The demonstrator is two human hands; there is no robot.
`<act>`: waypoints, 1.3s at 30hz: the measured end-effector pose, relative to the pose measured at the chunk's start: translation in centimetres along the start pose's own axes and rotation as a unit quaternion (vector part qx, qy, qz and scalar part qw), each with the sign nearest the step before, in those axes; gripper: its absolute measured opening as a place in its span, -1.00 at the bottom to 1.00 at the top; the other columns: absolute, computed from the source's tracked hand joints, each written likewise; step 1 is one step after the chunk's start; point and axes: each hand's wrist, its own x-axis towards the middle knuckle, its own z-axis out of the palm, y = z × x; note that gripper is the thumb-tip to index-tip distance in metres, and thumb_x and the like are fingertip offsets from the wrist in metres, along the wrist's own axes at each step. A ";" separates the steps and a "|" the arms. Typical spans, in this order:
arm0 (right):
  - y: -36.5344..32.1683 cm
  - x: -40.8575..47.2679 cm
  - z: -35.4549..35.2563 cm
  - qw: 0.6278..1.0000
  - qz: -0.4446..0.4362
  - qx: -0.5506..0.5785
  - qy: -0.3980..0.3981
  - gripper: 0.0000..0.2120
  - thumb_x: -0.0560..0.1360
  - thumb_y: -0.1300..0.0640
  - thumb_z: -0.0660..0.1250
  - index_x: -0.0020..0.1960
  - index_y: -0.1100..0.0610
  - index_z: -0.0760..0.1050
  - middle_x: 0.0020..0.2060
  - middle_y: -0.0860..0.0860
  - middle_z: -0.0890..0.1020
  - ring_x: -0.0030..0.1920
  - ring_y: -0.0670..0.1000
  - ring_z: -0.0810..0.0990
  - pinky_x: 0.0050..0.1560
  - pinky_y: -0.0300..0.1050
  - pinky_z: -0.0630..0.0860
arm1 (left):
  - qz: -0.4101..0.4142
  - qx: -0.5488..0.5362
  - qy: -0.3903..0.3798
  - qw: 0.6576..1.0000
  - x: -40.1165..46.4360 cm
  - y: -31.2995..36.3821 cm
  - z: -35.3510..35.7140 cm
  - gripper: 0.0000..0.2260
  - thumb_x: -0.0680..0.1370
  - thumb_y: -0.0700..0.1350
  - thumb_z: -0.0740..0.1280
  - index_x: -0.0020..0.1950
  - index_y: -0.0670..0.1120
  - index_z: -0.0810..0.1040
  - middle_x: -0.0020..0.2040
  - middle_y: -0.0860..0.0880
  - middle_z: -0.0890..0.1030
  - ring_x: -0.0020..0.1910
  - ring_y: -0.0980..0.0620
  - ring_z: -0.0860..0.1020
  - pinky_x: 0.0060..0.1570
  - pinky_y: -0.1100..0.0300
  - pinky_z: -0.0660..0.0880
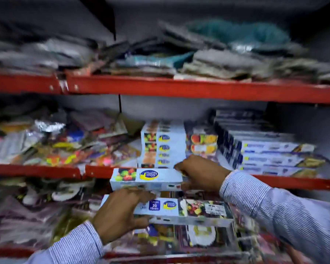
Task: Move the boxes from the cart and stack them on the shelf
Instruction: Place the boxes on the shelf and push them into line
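Note:
My right hand grips the right end of a long white wrap box with a blue and yellow logo, held level in front of the middle shelf edge. Just below it, my left hand clasps the left end of a second, similar box. Behind the upper box, a stack of the same white boxes stands on the middle shelf. The cart is out of view.
Another stack of long boxes lies on the middle shelf at the right. Loose colourful packets crowd its left half. The upper red shelf carries folded grey and teal goods. Wrapped items fill the lower level.

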 end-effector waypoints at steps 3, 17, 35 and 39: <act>1.4 1.2 -2.3 1.000 0.022 -0.004 0.015 -0.63 0.41 0.00 0.48 -0.30 0.00 0.27 -0.42 -0.13 0.26 -0.35 0.02 0.32 -0.42 -0.11 0.20 | 0.002 0.002 0.013 1.000 2.9 -0.1 -2.1 -0.44 0.26 0.18 0.48 0.25 0.16 0.56 0.19 0.10 0.65 0.17 0.06 0.58 0.11 0.20 0.50; 8.1 9.7 1.8 0.983 0.170 0.063 -0.013 -0.61 0.52 0.13 0.34 0.31 0.24 0.44 0.36 0.26 0.39 0.34 0.21 0.41 0.27 -0.04 0.38 | -0.016 -0.015 -0.008 1.000 10.8 -3.6 -1.5 -0.43 0.26 0.14 0.49 0.26 0.13 0.56 0.19 0.12 0.65 0.16 0.11 0.57 0.19 0.21 0.46; 11.9 10.9 3.5 0.979 0.170 0.085 0.075 -0.89 0.36 0.17 0.48 -0.11 0.10 0.67 -0.07 0.08 0.71 -0.15 0.06 0.63 -0.14 -0.22 0.43 | -0.020 -0.025 0.005 0.999 14.4 -4.7 -1.0 -0.51 0.31 0.05 0.54 0.22 0.05 0.60 0.19 0.11 0.65 0.13 0.10 0.59 0.15 0.22 0.50; 12.0 10.4 2.7 0.975 0.170 0.121 0.071 -0.82 0.48 0.18 0.38 0.04 0.12 0.69 0.06 0.07 0.72 0.07 0.07 0.66 0.06 -0.28 0.42 | -0.025 -0.024 0.011 0.999 16.8 -4.6 -0.4 -0.53 0.31 0.04 0.56 0.20 0.04 0.61 0.17 0.07 0.66 0.12 0.07 0.60 0.14 0.19 0.52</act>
